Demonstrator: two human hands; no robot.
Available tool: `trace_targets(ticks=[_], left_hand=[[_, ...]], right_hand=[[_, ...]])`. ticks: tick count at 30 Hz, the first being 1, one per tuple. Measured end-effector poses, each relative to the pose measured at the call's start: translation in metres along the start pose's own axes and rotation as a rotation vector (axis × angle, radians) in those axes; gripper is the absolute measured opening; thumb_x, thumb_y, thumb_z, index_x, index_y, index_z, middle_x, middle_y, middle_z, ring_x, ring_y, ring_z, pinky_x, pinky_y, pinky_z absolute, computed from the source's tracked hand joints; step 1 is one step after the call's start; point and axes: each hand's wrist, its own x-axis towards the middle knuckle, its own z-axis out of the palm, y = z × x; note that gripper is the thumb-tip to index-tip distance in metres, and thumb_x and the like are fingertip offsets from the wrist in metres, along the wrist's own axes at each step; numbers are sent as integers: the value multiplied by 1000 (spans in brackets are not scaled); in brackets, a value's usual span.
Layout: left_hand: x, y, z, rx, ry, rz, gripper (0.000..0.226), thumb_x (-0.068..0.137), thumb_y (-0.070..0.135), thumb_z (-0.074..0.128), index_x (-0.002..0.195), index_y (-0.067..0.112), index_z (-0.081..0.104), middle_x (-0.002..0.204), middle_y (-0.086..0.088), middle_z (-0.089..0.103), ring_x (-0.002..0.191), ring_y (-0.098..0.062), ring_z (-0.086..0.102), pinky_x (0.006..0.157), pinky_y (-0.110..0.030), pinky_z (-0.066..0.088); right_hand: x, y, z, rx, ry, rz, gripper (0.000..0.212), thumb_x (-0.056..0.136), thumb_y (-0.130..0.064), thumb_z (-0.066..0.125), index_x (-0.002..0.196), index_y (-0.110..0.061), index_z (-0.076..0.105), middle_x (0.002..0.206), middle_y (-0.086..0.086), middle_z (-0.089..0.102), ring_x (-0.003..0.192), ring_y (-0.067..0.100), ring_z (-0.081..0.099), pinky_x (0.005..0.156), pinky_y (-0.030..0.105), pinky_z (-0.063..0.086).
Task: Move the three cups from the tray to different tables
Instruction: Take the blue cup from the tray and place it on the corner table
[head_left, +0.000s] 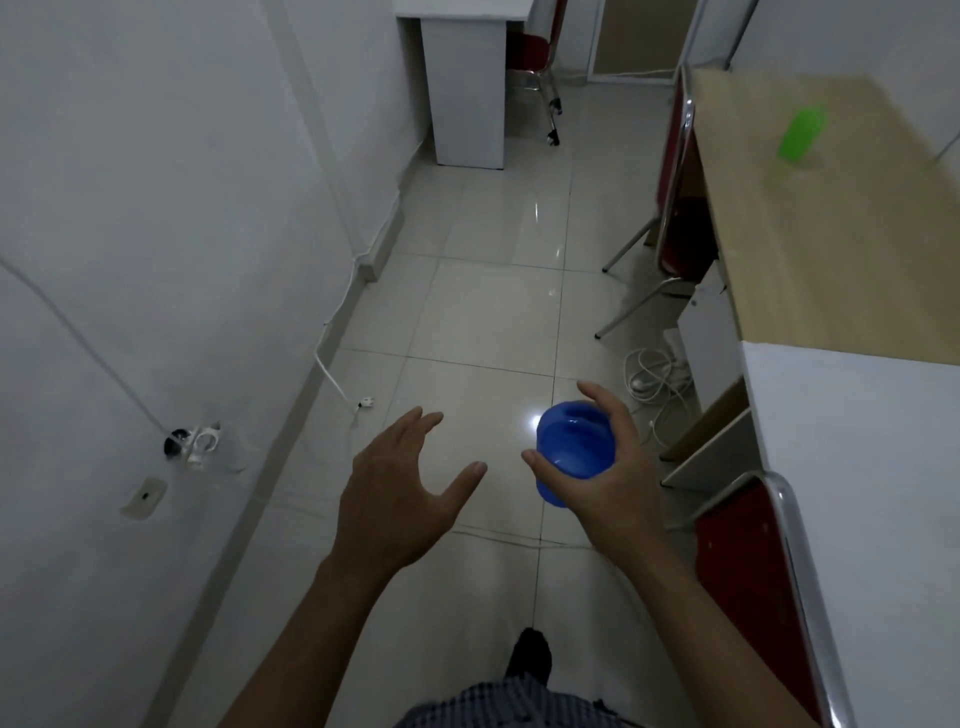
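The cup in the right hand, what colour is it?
Blue. The cup held in the right hand shows clearly in the head view.

The blue plastic cup (574, 447) gripped in the right hand (608, 478) looks smooth and glossy. Below both hands, the pale tiled floor (483, 312) is polished and mirrors light. Far beyond the right hand, a translucent green plastic cup (800, 132) stands on a matt wood-grain tabletop (810, 249). Just right of that hand, a red padded chair (748, 561) has a shiny chrome metal frame.
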Motion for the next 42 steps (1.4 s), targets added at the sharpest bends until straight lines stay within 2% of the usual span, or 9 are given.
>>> trace_targets(ticks=[4, 9, 12, 21, 23, 27, 32, 37, 42], left_hand=[[54, 19, 13, -6, -16, -2, 84, 78, 81, 50, 146, 31, 42, 155, 5, 40, 144, -15, 35, 112, -43, 33], [127, 27, 23, -34, -24, 11, 83, 79, 80, 50, 145, 32, 42, 154, 7, 42, 140, -14, 39, 112, -44, 36], [174, 28, 28, -41, -4, 46, 81, 80, 78, 53, 145, 31, 42, 153, 7, 43, 140, -14, 40, 112, -45, 39], [339, 13, 23, -18, -89, 152, 80, 80, 73, 58, 146, 30, 43, 153, 6, 42, 140, -12, 38, 112, -34, 28], [373, 7, 21, 3, -92, 164, 80, 80, 73, 59, 146, 29, 43, 153, 5, 43, 140, -13, 39, 112, -35, 30], [431, 7, 16, -6, -89, 181, 78, 81, 70, 61, 145, 28, 46, 152, 4, 44, 139, -15, 41, 110, -39, 35], [507, 7, 28, 45, -93, 195, 80, 81, 75, 55, 146, 30, 43, 154, 4, 42, 139, -16, 40, 111, -40, 34], [591, 19, 46, 83, -98, 180, 81, 80, 79, 51, 146, 35, 39, 156, 7, 38, 142, -17, 36, 112, -44, 34], [680, 45, 60, 79, -149, 154, 81, 79, 81, 50, 147, 39, 35, 158, 12, 32, 145, -14, 29, 108, -45, 42]], right_hand=[[57, 9, -10, 12, 3, 9, 85, 64, -50, 84, 138, -40, 44, 122, -36, 51, 118, -6, 50, 84, 6, 46], [121, 22, -8, 4, 28, 18, 85, 63, -53, 84, 138, -44, 43, 125, -29, 54, 119, -1, 52, 88, 17, 50], [159, 28, -1, -11, 31, 22, 86, 64, -52, 84, 139, -43, 42, 125, -33, 52, 118, -4, 51, 86, 13, 50], [309, 33, 42, -62, 93, 39, 84, 63, -47, 84, 138, -36, 46, 123, -31, 53, 115, -10, 51, 85, 2, 42], [338, 34, 51, -64, 101, 42, 84, 64, -44, 85, 139, -33, 47, 124, -30, 53, 114, -12, 50, 85, 1, 41], [388, 33, 64, -53, 125, 47, 85, 64, -46, 84, 139, -35, 45, 119, -40, 50, 114, -12, 50, 85, 1, 42], [458, 48, 69, -38, 138, 77, 86, 64, -45, 85, 140, -35, 46, 119, -38, 52, 114, -9, 52, 86, 4, 45], [548, 74, 67, -18, 137, 92, 84, 67, -36, 89, 138, -39, 46, 117, -41, 51, 114, -9, 52, 91, 17, 47], [647, 85, 53, -4, 128, 91, 84, 65, -42, 90, 137, -40, 46, 121, -34, 52, 116, -5, 52, 85, 8, 47]])
